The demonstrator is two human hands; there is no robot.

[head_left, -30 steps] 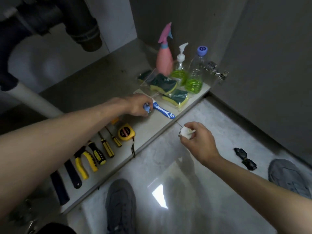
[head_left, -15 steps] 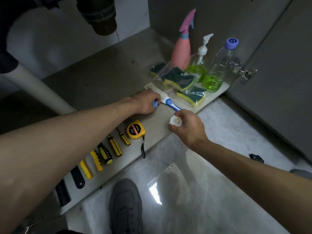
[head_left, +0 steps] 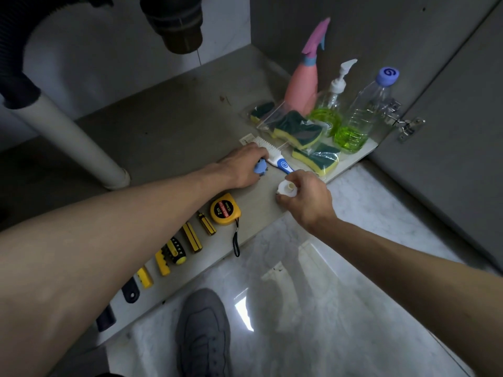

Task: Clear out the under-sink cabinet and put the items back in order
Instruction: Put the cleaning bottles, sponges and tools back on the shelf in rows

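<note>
On the cabinet floor (head_left: pixel 174 126) my left hand (head_left: pixel 242 165) grips a small blue object (head_left: pixel 260 167) beside a blue-and-white scrub brush (head_left: pixel 275 155). Near the cabinet's front edge my right hand (head_left: pixel 306 195) pinches a small white round cap-like object (head_left: pixel 286 188), just right of the brush handle. To the left lie a yellow tape measure (head_left: pixel 225 209) and a row of yellow-and-black tools (head_left: pixel 174 253). At the back right are wrapped green-yellow sponges (head_left: pixel 304 137), a pink spray bottle (head_left: pixel 306 83), a pump bottle (head_left: pixel 333 104) and a clear bottle with green liquid (head_left: pixel 362 115).
A white drain pipe (head_left: pixel 70 137) slants down to the cabinet floor at left, with a dark trap (head_left: pixel 174 23) overhead. The open cabinet door (head_left: pixel 449 131) and its hinge (head_left: pixel 402 123) stand at right. A grey shoe (head_left: pixel 202 333) rests on the marble floor (head_left: pixel 340 308).
My right hand has carried the white object from over the marble floor up onto the cabinet's front edge beside the brush. My left hand has stayed at the brush with the blue object.
</note>
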